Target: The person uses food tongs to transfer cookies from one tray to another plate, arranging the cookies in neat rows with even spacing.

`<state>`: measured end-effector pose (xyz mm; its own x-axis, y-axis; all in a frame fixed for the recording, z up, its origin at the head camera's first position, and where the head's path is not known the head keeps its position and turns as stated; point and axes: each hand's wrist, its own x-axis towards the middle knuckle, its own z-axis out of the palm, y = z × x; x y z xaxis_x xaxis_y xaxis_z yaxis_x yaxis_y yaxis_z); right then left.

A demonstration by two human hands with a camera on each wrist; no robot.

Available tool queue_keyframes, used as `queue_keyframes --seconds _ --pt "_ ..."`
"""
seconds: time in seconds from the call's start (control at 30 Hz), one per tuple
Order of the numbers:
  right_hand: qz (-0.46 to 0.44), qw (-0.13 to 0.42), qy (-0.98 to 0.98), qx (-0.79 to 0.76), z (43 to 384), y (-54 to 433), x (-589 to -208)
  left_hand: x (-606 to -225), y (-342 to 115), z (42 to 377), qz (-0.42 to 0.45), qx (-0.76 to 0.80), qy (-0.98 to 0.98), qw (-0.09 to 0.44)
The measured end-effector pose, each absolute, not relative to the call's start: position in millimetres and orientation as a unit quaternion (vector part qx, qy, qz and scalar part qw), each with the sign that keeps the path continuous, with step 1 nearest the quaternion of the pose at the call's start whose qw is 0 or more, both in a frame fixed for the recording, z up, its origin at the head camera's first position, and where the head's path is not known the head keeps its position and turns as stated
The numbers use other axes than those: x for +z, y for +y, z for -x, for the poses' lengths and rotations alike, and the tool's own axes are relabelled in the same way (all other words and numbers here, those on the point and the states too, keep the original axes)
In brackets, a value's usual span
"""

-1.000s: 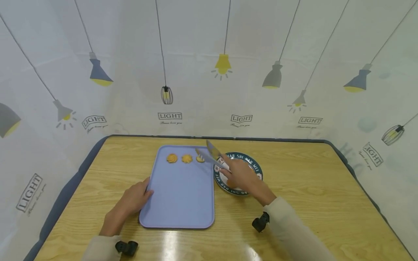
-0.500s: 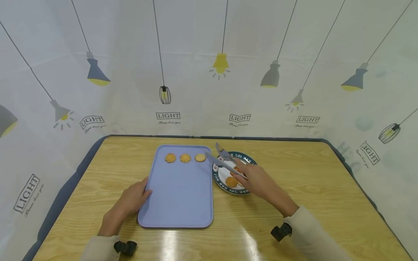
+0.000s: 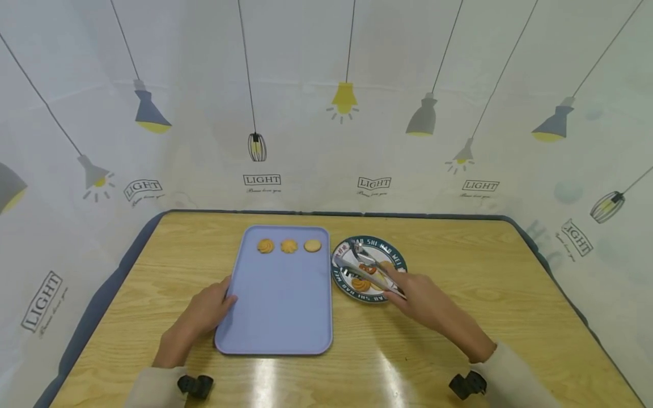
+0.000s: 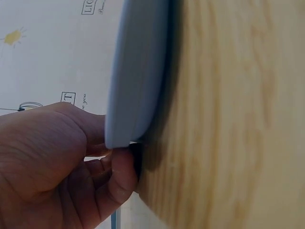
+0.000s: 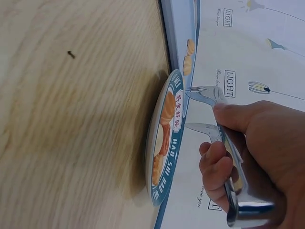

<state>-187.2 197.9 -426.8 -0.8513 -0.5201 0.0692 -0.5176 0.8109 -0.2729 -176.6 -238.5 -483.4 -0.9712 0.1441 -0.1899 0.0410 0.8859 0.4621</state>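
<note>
A lavender tray (image 3: 275, 311) lies on the table, and my left hand (image 3: 204, 309) holds its left edge. In the left wrist view the fingers curl under the tray's rim (image 4: 136, 76). Three cookies (image 3: 288, 246) sit in a row near the tray's far end. My right hand (image 3: 431, 300) grips metal tongs (image 5: 250, 206), one tip fork-shaped and the other flat. The tongs' tips stand apart over the plate (image 5: 167, 183), with nothing between them. This white plate with a green lettered rim bears several cookies (image 3: 360, 284), partly hidden by the tongs.
The plate stands right beside the tray's right edge on the wooden table (image 3: 510, 294). Behind the table's far edge hangs a pale curtain (image 3: 306, 113) printed with lamps. A small dark speck (image 5: 71, 54) lies on the table.
My right hand has drawn back to the right with the tongs, from above the rightmost tray cookie to over the plate. That cookie now lies uncovered. The left hand keeps its place.
</note>
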Motion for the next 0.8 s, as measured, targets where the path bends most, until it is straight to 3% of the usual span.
queue_keyframes --seconds 0.57,0.8 --pt "0.262 0.038 0.950 -0.164 171.8 213.6 -434.3 -480.4 -240.1 176.1 -0.053 0.234 0.965 0.108" --pt "0.265 0.023 0.951 -0.156 171.0 213.0 -438.3 -479.2 -239.3 174.3 -0.051 0.238 0.964 0.108"
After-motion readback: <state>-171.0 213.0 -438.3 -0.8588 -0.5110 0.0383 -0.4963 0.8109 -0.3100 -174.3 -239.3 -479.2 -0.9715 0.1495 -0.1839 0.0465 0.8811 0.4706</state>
